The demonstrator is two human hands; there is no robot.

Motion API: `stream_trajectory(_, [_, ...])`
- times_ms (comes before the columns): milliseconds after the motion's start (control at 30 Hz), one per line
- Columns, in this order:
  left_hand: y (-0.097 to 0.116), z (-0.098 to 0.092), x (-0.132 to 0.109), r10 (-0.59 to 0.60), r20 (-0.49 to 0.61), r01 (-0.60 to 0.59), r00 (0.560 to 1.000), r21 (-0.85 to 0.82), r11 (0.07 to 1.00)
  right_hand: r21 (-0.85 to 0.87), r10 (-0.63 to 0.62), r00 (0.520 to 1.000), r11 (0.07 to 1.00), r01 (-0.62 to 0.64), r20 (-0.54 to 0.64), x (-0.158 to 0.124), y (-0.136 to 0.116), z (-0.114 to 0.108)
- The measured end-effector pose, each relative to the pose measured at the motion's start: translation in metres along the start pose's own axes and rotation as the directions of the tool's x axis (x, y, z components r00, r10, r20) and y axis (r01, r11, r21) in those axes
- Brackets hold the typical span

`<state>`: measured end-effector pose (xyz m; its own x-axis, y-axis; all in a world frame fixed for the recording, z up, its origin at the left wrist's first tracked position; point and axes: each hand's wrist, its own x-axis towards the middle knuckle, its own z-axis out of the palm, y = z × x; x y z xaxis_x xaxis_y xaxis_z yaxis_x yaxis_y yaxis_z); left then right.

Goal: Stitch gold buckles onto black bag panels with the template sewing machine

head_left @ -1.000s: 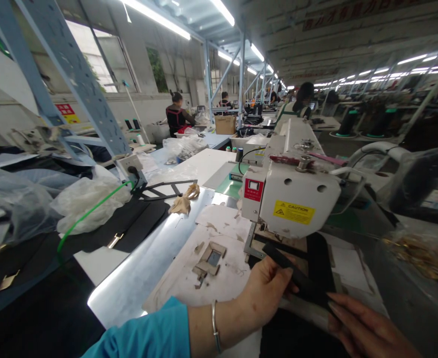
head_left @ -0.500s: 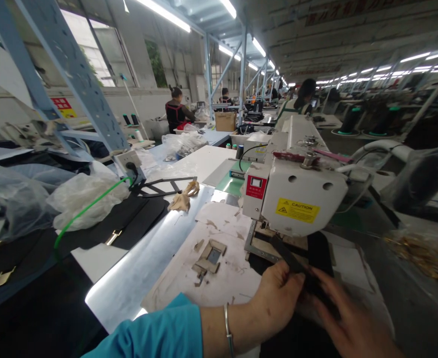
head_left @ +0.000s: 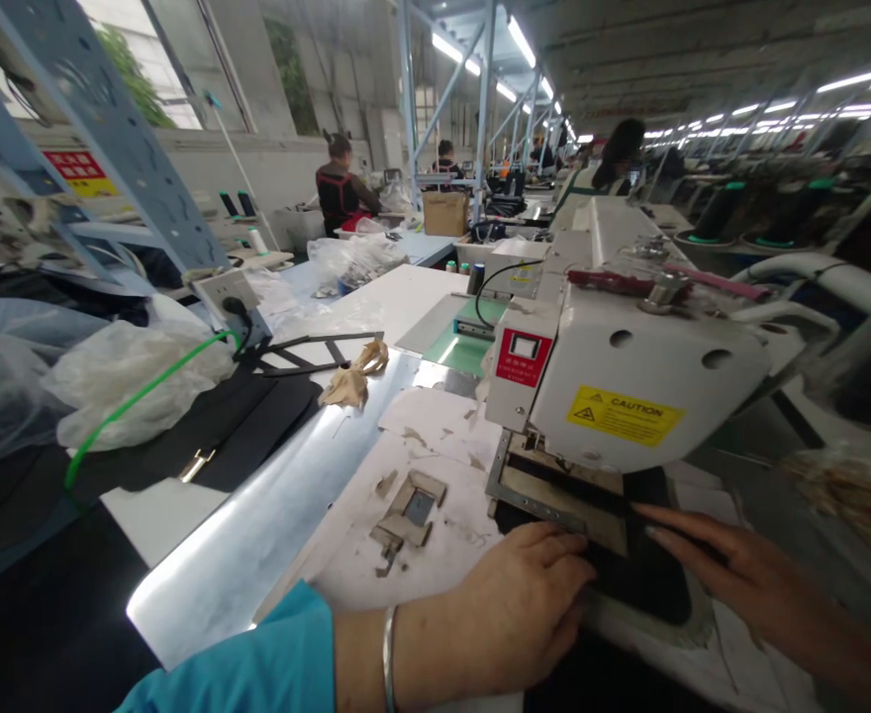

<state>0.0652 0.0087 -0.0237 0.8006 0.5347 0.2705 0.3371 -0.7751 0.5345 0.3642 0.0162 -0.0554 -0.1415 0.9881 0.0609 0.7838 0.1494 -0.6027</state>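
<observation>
My left hand, with a silver bangle on its wrist, rests at the near edge of the machine's metal clamp frame. Its fingers are curled together over black material, and what lies under them is hidden. On the right, my right hand reaches in with its fingers stretched out and slightly apart. Its fingertips touch the black fabric piece beside the clamp. The white sewing machine head, with a yellow caution label, stands directly above the clamp and the fabric.
A cardboard template with a cut-out lies left of the clamp on scrap-strewn white paper. A shiny metal sheet borders it. Further left are black pieces with gold clasps, plastic bags and a green tube. People work farther back.
The dark strip both hands held up before the clamp is no longer raised. My hands have moved apart, the left against the clamp's edge, the right to the right. The view has shifted closer.
</observation>
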Motion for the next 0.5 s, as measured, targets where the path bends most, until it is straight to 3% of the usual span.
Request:
stream_trajectory(167, [-0.005,0.0,0.001,0.028,-0.006,-0.028,1.0,0.074,0.997,-0.1,-0.157,0.986,0.983,0.151,-0.051,0.007,-0.01,0.003])
stream_trajectory(300, [-0.002,-0.006,-0.004,0.035,0.029,-0.037,0.999,0.067,0.997,-0.126,-0.212,0.976,0.971,0.204,-0.051,-0.017,-0.013,-0.005])
stream_trajectory(400, [-0.002,-0.003,-0.012,0.064,0.036,-0.065,0.997,0.039,0.997,-0.207,-0.189,0.972,0.965,0.158,-0.138,-0.048,-0.012,-0.016])
stream_trajectory(500, [-0.011,0.012,-0.017,0.138,-0.096,-0.134,0.986,0.047,0.99,-0.396,-0.171,0.922,0.918,0.021,-0.347,-0.079,-0.006,-0.028])
